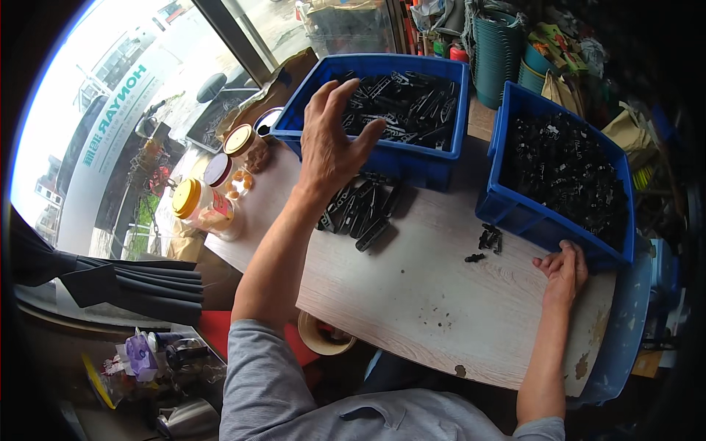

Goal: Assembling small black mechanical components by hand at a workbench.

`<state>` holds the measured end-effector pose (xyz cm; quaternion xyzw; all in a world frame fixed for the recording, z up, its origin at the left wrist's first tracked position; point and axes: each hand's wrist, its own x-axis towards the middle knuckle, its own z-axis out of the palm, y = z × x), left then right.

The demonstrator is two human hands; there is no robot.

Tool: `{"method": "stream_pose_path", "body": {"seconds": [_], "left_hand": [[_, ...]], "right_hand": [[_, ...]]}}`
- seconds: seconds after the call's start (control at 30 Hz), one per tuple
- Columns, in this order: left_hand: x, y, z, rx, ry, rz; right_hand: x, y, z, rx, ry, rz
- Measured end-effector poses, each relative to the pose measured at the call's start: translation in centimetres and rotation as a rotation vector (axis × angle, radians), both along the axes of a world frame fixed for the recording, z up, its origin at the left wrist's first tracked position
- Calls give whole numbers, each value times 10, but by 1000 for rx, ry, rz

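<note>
My left hand [331, 140] is raised at the near left corner of a blue plastic bin [419, 170], its fingers spread and nothing in them. Long, narrow black plastic pieces [412, 103] fill that bin. More of them lie in a loose pile [360, 209] on the table, partly behind my left forearm. At the right, my right hand [565, 275] rests by the near wall of a second blue bin [548, 220], fingers loosely bent and apart, with no object visible in them. Small black parts [581, 169] fill this bin. Several similar small parts [490, 239] lie on the tabletop to its left.
Lidded jars [202, 202] stand along the table's left side by the window. The worn wooden tabletop [412, 279] has dark specks and chipped patches. Below its near edge sits a tan bucket [323, 334]. Stacked green pots [496, 59] stand behind the bins.
</note>
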<state>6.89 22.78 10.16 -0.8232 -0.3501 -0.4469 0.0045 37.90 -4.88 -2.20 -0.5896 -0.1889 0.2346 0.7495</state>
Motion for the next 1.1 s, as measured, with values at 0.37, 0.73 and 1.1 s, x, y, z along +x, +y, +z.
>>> {"method": "stream_pose_path", "body": {"seconds": [0.37,0.73,1.1], "left_hand": [[83,136,-7,-327,740,-14],[82,142,-19,-533,816,42],[85,158,-34,-442,727,-46]], "right_hand": [[-4,1,3,0,67,-9],[-7,3,9,-10,40,-49],[-9,3,14,-7,34,-19]]}}
